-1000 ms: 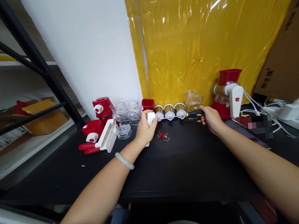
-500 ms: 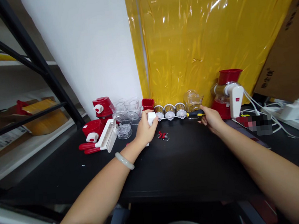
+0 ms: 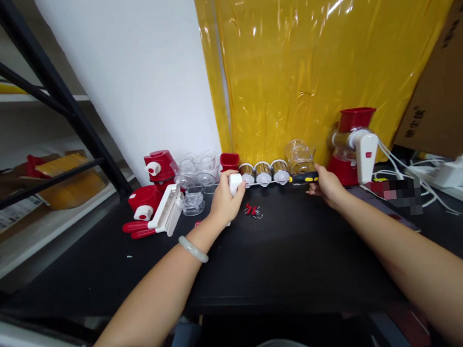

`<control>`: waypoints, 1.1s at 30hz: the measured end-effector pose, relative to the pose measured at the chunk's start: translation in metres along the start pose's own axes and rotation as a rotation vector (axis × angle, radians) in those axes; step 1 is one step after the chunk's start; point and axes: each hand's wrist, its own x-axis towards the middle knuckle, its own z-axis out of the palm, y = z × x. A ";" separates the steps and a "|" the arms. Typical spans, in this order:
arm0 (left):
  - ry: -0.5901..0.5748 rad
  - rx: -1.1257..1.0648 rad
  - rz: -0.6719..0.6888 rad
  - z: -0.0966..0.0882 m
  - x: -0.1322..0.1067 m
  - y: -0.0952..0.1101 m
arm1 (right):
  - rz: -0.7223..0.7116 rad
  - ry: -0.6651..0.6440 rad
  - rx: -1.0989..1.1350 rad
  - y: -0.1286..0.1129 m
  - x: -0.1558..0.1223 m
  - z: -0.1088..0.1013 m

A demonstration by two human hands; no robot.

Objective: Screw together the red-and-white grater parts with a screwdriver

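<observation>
My left hand (image 3: 223, 202) is closed around a small white plastic part (image 3: 234, 182) near the back of the black table (image 3: 281, 251). A jade bangle (image 3: 193, 249) sits on that wrist. My right hand (image 3: 327, 185) grips the black and yellow handle of a screwdriver (image 3: 303, 177). Its thin metal shaft runs left across to the white part. Three metal drum blades (image 3: 263, 172) stand just behind the shaft. A few small red pieces and screws (image 3: 252, 210) lie on the table between my hands.
Red and white machine parts (image 3: 152, 204) and clear plastic cups (image 3: 198, 171) lie at the back left. An assembled red and white grinder (image 3: 353, 147) stands right, beside white cables (image 3: 443, 179). Yellow plastic sheeting (image 3: 306, 60) hangs behind. A black shelf frame (image 3: 52, 87) stands left.
Almost nothing has changed. My right hand and the screwdriver handle have shifted very slightly to the right, and my left hand keeps its hold.
</observation>
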 end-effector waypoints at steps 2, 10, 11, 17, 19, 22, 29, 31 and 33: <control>-0.003 -0.002 -0.005 0.000 0.000 0.000 | 0.111 0.049 0.026 -0.004 -0.002 0.001; 0.003 0.000 -0.016 0.000 0.000 -0.001 | 0.092 0.005 0.117 -0.010 -0.010 0.005; 0.003 -0.002 -0.016 0.000 0.000 -0.001 | 0.084 0.008 0.121 -0.010 -0.010 0.005; 0.000 -0.006 -0.005 0.000 0.000 0.000 | 0.049 0.032 0.106 -0.009 -0.007 0.005; 0.004 -0.005 -0.004 0.000 0.000 0.000 | 0.037 0.036 0.090 -0.008 -0.006 0.005; 0.008 -0.010 0.001 0.000 0.000 0.000 | 0.014 0.021 0.075 -0.007 -0.005 0.004; 0.007 -0.010 0.004 0.000 0.000 0.001 | -0.047 0.010 0.053 -0.002 -0.003 0.003; 0.005 -0.013 -0.002 0.000 0.000 0.001 | -0.070 0.003 0.039 -0.002 -0.004 0.003; 0.001 -0.020 -0.010 0.000 0.000 0.000 | -0.092 -0.001 0.033 -0.002 -0.005 0.003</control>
